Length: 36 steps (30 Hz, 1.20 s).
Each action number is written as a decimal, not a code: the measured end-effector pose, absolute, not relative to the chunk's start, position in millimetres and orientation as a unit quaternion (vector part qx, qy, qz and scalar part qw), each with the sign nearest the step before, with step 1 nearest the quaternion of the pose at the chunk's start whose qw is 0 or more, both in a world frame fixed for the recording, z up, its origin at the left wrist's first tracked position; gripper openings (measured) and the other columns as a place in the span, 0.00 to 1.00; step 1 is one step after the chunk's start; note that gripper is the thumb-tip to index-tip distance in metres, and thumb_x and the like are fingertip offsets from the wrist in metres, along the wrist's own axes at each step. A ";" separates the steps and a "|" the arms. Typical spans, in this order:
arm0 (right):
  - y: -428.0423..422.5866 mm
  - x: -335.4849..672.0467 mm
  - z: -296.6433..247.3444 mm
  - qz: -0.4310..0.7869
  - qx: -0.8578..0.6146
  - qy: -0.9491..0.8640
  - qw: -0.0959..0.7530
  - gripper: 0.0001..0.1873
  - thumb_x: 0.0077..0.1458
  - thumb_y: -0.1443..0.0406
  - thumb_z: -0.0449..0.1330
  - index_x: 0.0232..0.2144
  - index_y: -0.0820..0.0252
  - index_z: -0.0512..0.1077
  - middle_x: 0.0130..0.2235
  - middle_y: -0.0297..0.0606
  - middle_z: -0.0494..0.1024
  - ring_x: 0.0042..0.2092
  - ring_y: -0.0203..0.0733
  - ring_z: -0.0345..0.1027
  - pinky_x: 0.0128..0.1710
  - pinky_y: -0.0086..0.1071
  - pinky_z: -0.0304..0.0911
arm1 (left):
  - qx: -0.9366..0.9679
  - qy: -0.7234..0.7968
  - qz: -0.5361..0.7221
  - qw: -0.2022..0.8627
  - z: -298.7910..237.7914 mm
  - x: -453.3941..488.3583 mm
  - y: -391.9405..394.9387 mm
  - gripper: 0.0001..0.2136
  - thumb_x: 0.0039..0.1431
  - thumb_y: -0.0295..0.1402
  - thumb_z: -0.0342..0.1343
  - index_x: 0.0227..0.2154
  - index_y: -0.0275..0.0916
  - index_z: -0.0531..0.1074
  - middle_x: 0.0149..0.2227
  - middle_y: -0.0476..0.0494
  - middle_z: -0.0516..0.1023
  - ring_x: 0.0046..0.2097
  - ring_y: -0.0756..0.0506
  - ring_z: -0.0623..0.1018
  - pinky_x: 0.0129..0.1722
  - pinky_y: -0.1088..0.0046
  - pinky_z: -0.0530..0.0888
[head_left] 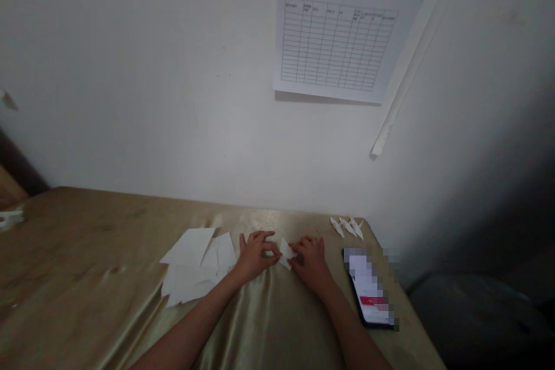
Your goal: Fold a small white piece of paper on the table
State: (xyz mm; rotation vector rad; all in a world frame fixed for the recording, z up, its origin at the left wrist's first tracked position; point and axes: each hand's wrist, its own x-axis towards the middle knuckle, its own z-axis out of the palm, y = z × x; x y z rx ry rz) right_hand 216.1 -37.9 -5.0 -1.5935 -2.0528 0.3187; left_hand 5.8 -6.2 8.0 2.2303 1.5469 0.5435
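A small folded piece of white paper (pixel 285 250) is held between my two hands, just above the cloth-covered table. My left hand (pixel 255 251) pinches its left edge with thumb and index finger, the other fingers stretched out above. On its right side my right hand (pixel 310 255) grips the paper with bent fingers and thumb. Loose white paper sheets (pixel 188 272) lie in an overlapping pile left of my left hand. Several small folded paper shapes (pixel 347 228) with pointed ends sit in a row at the table's far right corner.
A phone (pixel 368 292) with its screen lit and blurred lies right of my right forearm. The gold cloth (pixel 108 254) on the table has wrinkles toward the front. Behind it rises a white wall (pixel 151 98) carrying a printed table sheet (pixel 342 40). A dark object (pixel 472 312) stands beyond the right edge.
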 end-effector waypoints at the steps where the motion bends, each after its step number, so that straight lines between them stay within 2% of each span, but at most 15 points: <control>1: -37.8 216.1 -5.9 0.113 -0.587 -0.758 0.259 0.18 0.57 0.64 0.64 0.50 0.45 0.78 0.48 0.40 0.79 0.59 0.54 0.61 0.68 0.63 0.32 | 0.791 0.550 0.194 0.183 7.3 5.9 -6.1 0.03 0.57 0.39 0.66 0.34 0.56 0.83 0.63 0.53 0.72 0.67 0.33 0.63 0.65 0.28 0.40; 9: -38.1 213.9 -3.9 0.073 -0.591 -0.766 0.243 0.13 0.59 0.65 0.63 0.44 0.43 0.82 0.44 0.39 0.78 0.57 0.54 0.61 0.68 0.66 0.30 | 0.801 0.544 0.196 0.157 6.3 9.1 -10.8 0.14 0.55 0.37 0.66 0.44 0.59 0.80 0.63 0.50 0.72 0.67 0.32 0.62 0.65 0.27 0.40; 17: -43.4 212.2 3.7 0.059 -0.580 -0.771 0.255 0.10 0.63 0.63 0.62 0.43 0.45 0.82 0.44 0.38 0.79 0.59 0.52 0.60 0.69 0.63 0.28 | 0.807 0.536 0.209 0.136 6.2 13.9 -12.9 0.07 0.58 0.38 0.66 0.40 0.54 0.82 0.61 0.48 0.74 0.66 0.32 0.64 0.64 0.27 0.39; 23: -42.0 207.3 1.0 0.053 -0.591 -0.759 0.268 0.10 0.65 0.63 0.58 0.39 0.50 0.81 0.45 0.37 0.80 0.59 0.50 0.61 0.69 0.62 0.27 | 0.817 0.521 0.223 0.107 8.6 20.4 -16.5 0.05 0.63 0.32 0.60 0.36 0.48 0.81 0.60 0.47 0.76 0.64 0.35 0.66 0.65 0.26 0.41; 28: -39.5 204.2 -2.6 0.060 -0.620 -0.738 0.259 0.06 0.61 0.62 0.62 0.37 0.51 0.80 0.45 0.37 0.80 0.59 0.51 0.60 0.68 0.62 0.26 | 0.817 0.517 0.239 0.086 9.6 24.2 -19.0 0.06 0.63 0.31 0.59 0.37 0.47 0.80 0.61 0.47 0.76 0.65 0.35 0.67 0.65 0.27 0.39; 36: -33.6 199.6 -3.3 0.093 -0.669 -0.694 0.249 0.07 0.60 0.59 0.63 0.36 0.54 0.80 0.47 0.40 0.80 0.58 0.54 0.61 0.67 0.61 0.33 | 0.798 0.550 0.235 0.079 8.2 32.8 -22.8 0.06 0.63 0.31 0.58 0.39 0.45 0.80 0.61 0.44 0.74 0.65 0.34 0.66 0.66 0.27 0.41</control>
